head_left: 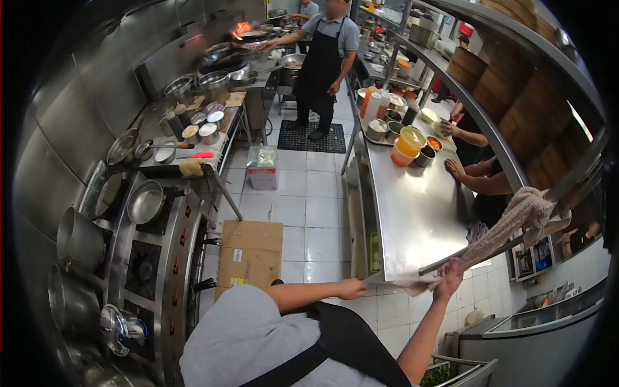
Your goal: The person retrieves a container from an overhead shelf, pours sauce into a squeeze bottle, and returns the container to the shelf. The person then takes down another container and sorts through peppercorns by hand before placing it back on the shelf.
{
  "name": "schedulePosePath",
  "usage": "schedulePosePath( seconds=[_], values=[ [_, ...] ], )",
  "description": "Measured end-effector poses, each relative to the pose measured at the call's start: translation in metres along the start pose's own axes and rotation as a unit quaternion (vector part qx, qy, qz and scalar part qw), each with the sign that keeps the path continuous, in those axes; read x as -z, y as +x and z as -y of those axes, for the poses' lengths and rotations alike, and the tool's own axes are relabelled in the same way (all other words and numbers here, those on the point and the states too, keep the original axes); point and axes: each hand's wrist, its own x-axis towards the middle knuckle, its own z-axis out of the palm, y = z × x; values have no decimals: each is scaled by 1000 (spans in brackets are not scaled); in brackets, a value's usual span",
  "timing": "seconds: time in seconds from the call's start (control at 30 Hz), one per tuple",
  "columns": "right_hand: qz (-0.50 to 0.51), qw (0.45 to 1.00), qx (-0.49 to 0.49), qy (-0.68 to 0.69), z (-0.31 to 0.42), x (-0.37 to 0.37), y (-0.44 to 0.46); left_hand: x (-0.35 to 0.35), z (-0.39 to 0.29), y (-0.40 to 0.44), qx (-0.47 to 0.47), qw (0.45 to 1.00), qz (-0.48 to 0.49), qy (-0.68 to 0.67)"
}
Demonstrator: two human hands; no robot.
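My right hand (450, 277) is closed around the lower part of a beige cloth towel (493, 229). The towel is knotted over a metal bar (567, 185) of the shelf rack, and its lower end reaches past my fingers beside the steel table's corner. My left hand (352, 289) is held out in front of my body, curled and slightly blurred, just off the near left corner of the steel table (419, 226). Its inner side is turned away, so what it holds, if anything, is hidden.
A stove (145, 258) with pans runs along the left, and a flattened cardboard box (250, 251) lies on the floor. A co-worker in a black apron (322, 61) stands ahead near flames. Another person's hands (456, 169) are at the table's right edge, near sauce containers (408, 145).
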Motion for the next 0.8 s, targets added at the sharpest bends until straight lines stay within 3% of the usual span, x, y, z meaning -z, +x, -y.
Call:
schedulePosePath(
  seconds=[0.07, 0.1, 0.17, 0.2, 0.23, 0.27, 0.33, 0.37, 0.4, 0.43, 0.47, 0.5, 0.57, 0.63, 0.7, 0.8],
  values=[
    [18, 999, -28, -22, -7, 16, 6, -20, 103, -45, 94, 993, 44, 56],
    [15, 999, -32, -25, -12, 19, 8, -24, 148, -75, 200, 969, 98, 105],
    [7, 999, -40, -33, -20, 23, 12, -20, 229, -154, 314, 934, 101, 137],
    [16, 999, -44, -26, -24, 24, 15, -12, 255, -189, 353, 901, 182, 176],
    [19, 996, -13, -83, -36, 20, 18, -5, 280, -218, 413, 876, 203, 143],
    [12, 989, 17, -143, -53, 17, 23, -5, 299, -261, 434, 878, 93, 178],
    [21, 949, 120, -292, -79, 17, 24, 32, 296, -323, 397, 896, 124, 153],
    [52, 906, 189, -375, -89, 6, 29, 34, 316, -344, 442, 875, 149, 126],
    [34, 965, 139, -218, -101, -15, 31, 54, 293, -347, 472, 861, 160, 103],
    [-22, 982, 65, -175, -102, -44, 26, 69, 276, -349, 491, 851, 165, 86],
    [-61, 998, -8, -13, -96, -74, 25, 92, 234, -339, 498, 848, 166, 74],
    [-55, 998, -7, 43, -97, -94, 25, 118, 179, -325, 497, 850, 161, 68],
    [-69, 997, -21, 4, -106, -120, 28, 67, 272, -317, 426, 880, 183, 99],
    [-51, 997, -36, -39, -126, -129, 26, 91, 214, -286, 427, 899, 92, -27],
    [-85, 989, -14, -122, -150, -127, 31, 72, 251, -261, 268, 963, 24, 2],
    [-84, 988, -30, -129, -164, -121, 42, 88, 238, -235, 267, 961, -6, -67]
  ],
)
